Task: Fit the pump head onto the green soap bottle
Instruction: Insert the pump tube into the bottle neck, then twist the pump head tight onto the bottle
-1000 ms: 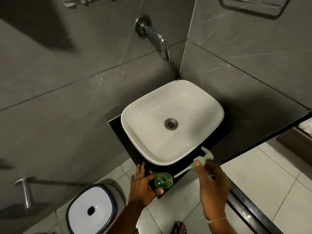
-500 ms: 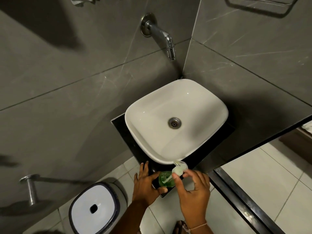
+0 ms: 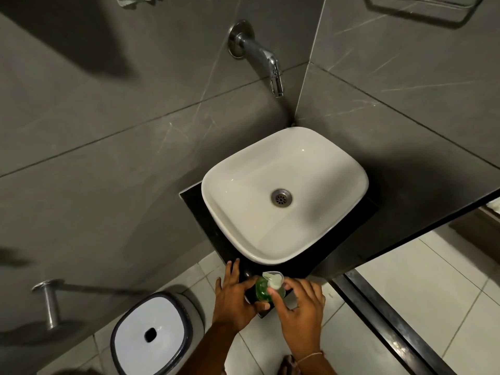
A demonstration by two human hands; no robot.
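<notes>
The green soap bottle (image 3: 262,291) stands upright on the near corner of the black counter (image 3: 197,209), just in front of the sink. My left hand (image 3: 234,299) wraps its left side, thumb and fingers around it. The whitish pump head (image 3: 273,279) sits on top of the bottle's mouth, its nozzle pointing left. My right hand (image 3: 300,307) pinches the pump head's collar from the right with thumb and fingers. The dip tube is out of sight inside the bottle.
A white basin (image 3: 284,193) with a metal drain fills the counter behind the bottle, under a chrome wall tap (image 3: 259,58). A white-lidded bin (image 3: 151,331) stands on the tiled floor at the left. Grey tiled walls close in behind and on the right.
My right hand carried the pump head from the right, tube hanging out, over to the bottle. The tube has gone down inside and the head now rests on the mouth. My left hand kept its hold.
</notes>
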